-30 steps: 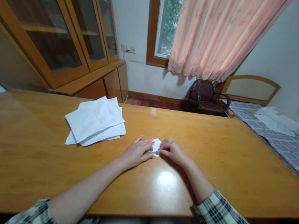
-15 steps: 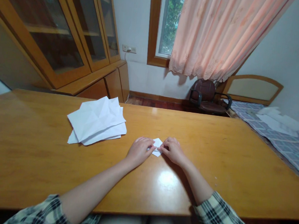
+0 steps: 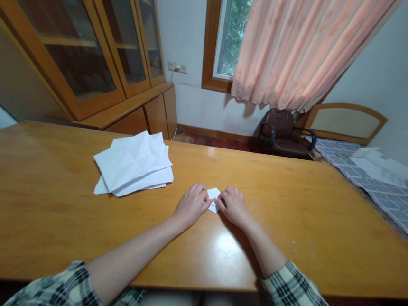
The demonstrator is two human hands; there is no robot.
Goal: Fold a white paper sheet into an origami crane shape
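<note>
A small piece of folded white paper lies on the wooden table, between my two hands. My left hand is closed on its left side, with the thumb pressing on the paper. On the opposite side, my right hand grips the right edge, its fingers bent and the thumb near the middle. The thumbs almost meet over a crease. Both hands cover the side edges of the paper, so its full outline is hidden.
To the left on the table lies a stack of creased white paper sheets. Beyond the table stand a glass-door cabinet, a brown office chair and a bed with papers on it.
The fingers have shifted slightly on the folded paper, with the right hand a little further left. The paper stays in nearly the same spot.
</note>
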